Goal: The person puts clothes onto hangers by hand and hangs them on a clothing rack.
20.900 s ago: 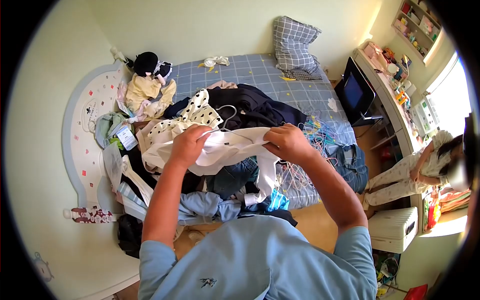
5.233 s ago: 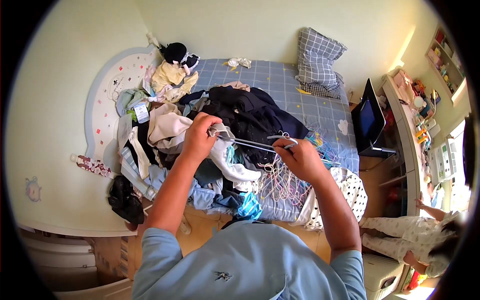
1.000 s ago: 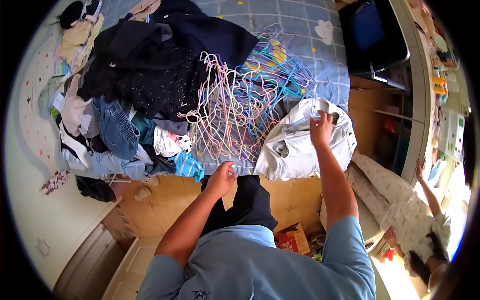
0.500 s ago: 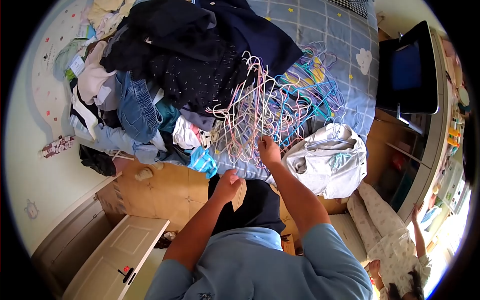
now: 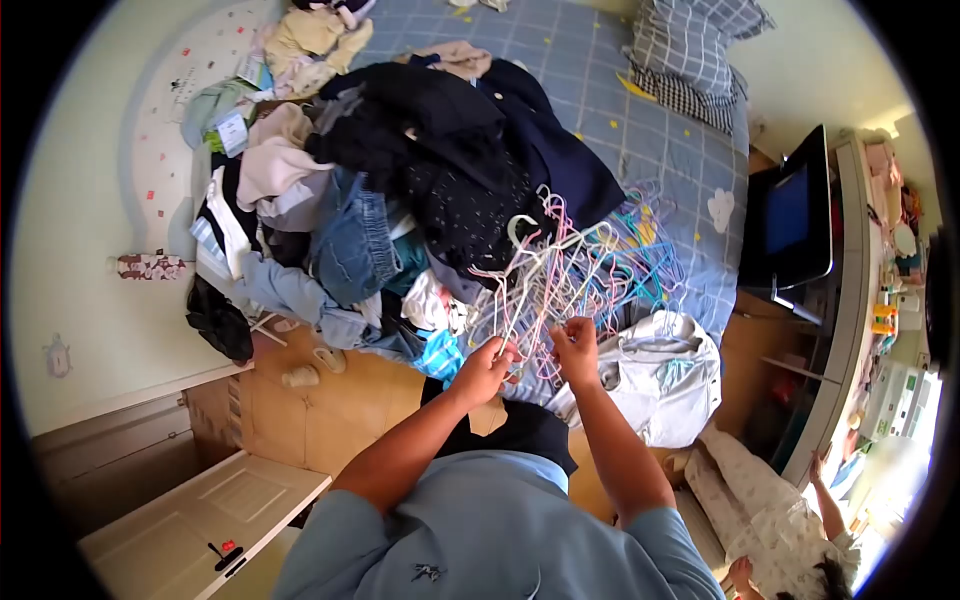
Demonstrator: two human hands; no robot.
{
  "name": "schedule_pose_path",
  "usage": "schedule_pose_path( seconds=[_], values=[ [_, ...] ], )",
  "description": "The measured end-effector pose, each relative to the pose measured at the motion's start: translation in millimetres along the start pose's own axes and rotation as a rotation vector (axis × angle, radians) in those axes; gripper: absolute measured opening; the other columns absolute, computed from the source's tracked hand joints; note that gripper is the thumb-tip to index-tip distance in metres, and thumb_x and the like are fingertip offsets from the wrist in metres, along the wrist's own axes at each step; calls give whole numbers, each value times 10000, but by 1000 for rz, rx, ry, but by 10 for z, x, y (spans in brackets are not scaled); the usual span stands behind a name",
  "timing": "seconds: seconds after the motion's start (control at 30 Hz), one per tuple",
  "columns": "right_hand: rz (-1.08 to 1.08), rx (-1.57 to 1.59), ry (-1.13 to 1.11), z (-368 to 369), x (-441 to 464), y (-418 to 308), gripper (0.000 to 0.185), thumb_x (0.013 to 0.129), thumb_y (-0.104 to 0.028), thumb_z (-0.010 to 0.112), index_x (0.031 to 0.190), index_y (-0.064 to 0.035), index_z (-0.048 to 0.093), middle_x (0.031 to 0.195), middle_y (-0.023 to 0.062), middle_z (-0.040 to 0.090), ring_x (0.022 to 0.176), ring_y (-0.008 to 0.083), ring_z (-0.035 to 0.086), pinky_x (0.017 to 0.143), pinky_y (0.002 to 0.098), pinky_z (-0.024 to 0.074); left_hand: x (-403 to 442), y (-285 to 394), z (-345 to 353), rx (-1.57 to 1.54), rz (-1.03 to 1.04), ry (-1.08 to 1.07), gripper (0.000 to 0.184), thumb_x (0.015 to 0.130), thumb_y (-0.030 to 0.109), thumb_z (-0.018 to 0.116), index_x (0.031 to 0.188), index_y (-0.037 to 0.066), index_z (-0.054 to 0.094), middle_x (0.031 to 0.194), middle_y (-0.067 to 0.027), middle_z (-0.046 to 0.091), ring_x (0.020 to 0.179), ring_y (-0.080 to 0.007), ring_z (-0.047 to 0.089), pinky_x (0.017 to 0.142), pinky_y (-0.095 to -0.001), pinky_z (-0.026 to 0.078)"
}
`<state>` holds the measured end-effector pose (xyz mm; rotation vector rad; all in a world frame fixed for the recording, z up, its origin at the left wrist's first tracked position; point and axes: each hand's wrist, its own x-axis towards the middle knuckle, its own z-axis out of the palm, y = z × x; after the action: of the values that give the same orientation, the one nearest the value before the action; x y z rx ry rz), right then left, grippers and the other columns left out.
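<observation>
A tangled heap of thin wire clothes hangers [image 5: 590, 262], white, pink, blue and purple, lies on the bed in front of me. My left hand [image 5: 482, 372] is closed on a whitish hanger [image 5: 512, 312] at the heap's near edge. Close by on the right, my right hand [image 5: 577, 352] pinches a hanger among the others; exactly which part it grips is hard to make out. A light grey hooded garment [image 5: 655, 385] lies just right of that hand. Left of the hangers are a bright blue piece of cloth [image 5: 437, 355] and a white one.
Dark clothes [image 5: 430, 135], jeans [image 5: 352, 240] and other garments are piled on the checked bed [image 5: 640, 150]. A monitor [image 5: 790, 220] stands at the right near a cluttered shelf. Another person [image 5: 770, 510] is at lower right. An open door [image 5: 220, 510] is at lower left.
My left hand has come up from beside the bed's edge to the hangers and taken hold of one. My right hand has shifted slightly right. The camera view has tilted farther up the bed.
</observation>
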<state>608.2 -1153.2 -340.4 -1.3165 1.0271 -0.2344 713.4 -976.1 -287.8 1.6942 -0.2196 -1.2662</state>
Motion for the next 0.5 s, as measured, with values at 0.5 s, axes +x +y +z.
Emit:
schedule_pose_path(
  seconds=[0.5],
  values=[
    [-2, 672, 132, 1688, -119, -1439, 241, 1060, -300, 559, 1094, -63, 587, 680, 6, 465, 497, 89, 384, 428, 249, 297, 612, 214, -2820, 556, 529, 316, 577, 852, 299, 790, 1347, 114, 558, 1191, -143, 615, 993, -318, 663, 831, -428, 544]
  ],
)
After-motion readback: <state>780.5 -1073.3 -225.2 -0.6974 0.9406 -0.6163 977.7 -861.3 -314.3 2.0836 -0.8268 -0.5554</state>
